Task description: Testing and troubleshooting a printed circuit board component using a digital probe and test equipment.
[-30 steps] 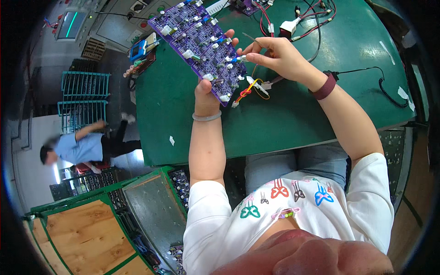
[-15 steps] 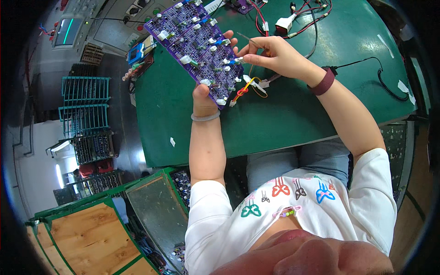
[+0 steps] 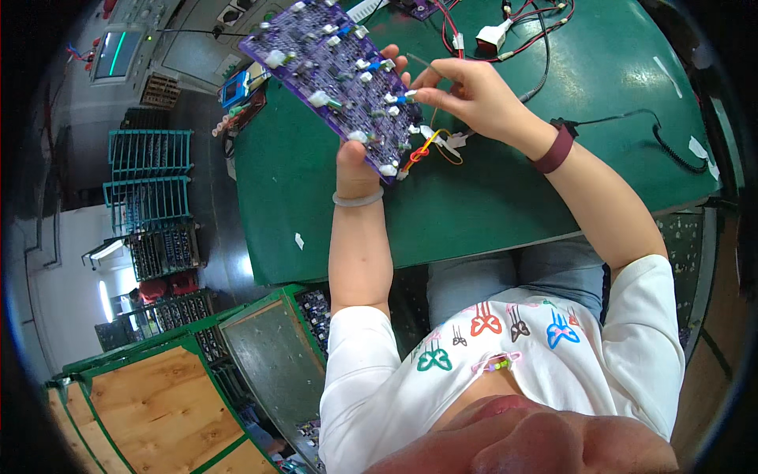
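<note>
My left hand (image 3: 357, 167) holds a purple circuit board (image 3: 339, 95) tilted above the green table. Its thumb lies over the near edge, and its other fingertips show past the right edge. The board is crowded with small parts and white connectors. At its right edge, my right hand (image 3: 480, 93) is closed, thumb and forefinger at a small blue-and-white part (image 3: 403, 99). A thin rod-like tool (image 3: 422, 63) sticks out from those fingers; its exact kind is unclear. Whether the fingers also grip the blue-and-white part is hard to see.
Yellow and red wires (image 3: 422, 152) lie beneath the board's near right corner. A white plug (image 3: 493, 36) with red and black cables sits farther back. A wrist strap (image 3: 555, 148) on my right wrist joins a coiled black cord (image 3: 671, 156). A blue meter (image 3: 234, 91) stands at the left edge.
The board has tilted and its near end has shifted slightly right. My right hand stays at the board's right edge, its fingers a little higher.
</note>
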A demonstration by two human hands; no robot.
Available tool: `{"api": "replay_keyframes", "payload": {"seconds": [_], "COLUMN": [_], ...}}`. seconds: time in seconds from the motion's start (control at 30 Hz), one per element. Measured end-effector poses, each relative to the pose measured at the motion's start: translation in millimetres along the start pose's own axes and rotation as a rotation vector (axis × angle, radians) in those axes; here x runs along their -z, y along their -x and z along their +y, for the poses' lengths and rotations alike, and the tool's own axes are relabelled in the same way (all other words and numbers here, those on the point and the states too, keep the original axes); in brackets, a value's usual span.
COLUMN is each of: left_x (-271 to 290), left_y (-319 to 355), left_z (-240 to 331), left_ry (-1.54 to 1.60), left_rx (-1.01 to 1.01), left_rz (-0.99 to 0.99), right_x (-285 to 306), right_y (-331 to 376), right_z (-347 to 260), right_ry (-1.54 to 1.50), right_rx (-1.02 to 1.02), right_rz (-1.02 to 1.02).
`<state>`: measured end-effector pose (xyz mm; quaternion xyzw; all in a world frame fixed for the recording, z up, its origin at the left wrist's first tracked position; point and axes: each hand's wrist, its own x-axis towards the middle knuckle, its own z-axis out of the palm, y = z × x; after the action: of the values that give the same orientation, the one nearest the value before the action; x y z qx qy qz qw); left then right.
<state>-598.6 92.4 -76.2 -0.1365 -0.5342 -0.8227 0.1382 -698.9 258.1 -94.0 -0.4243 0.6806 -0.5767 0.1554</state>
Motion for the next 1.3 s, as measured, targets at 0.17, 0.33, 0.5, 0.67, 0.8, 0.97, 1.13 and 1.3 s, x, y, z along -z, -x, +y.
{"api": "replay_keyframes", "payload": {"seconds": [0.17, 0.33, 0.5, 0.67, 0.8, 0.97, 1.13, 1.3], "left_x": [21, 43, 38, 38, 34, 30, 31, 28], "left_y": [-1, 0, -2, 0, 1, 0, 2, 1], "left_z": [15, 11, 4, -5, -7, -5, -4, -8], "left_ry": [-0.028, 0.017, 0.083, -0.05, -0.036, -0.029, -0.021, -0.06], "left_rx": [-0.085, -0.083, -0.057, -0.03, 0.026, 0.021, 0.024, -0.006], "left_rz": [0.07, 0.138, 0.152, 0.149, 0.134, 0.141, 0.142, 0.18], "right_x": [3, -7, -2, -5, -7, -5, -7, -7], "right_y": [10, 22, 12, 16, 13, 12, 12, 14], "right_z": [-15, -17, -15, -23, -16, -17, -14, -16], "right_ry": [0.214, 0.428, 0.11, 0.111, 0.115, 0.116, 0.108, 0.126], "right_rx": [0.519, 0.554, 0.56, 0.501, 0.548, 0.548, 0.533, 0.548], "right_rz": [0.044, -0.22, 0.078, 0.085, 0.148, 0.153, 0.142, 0.178]}}
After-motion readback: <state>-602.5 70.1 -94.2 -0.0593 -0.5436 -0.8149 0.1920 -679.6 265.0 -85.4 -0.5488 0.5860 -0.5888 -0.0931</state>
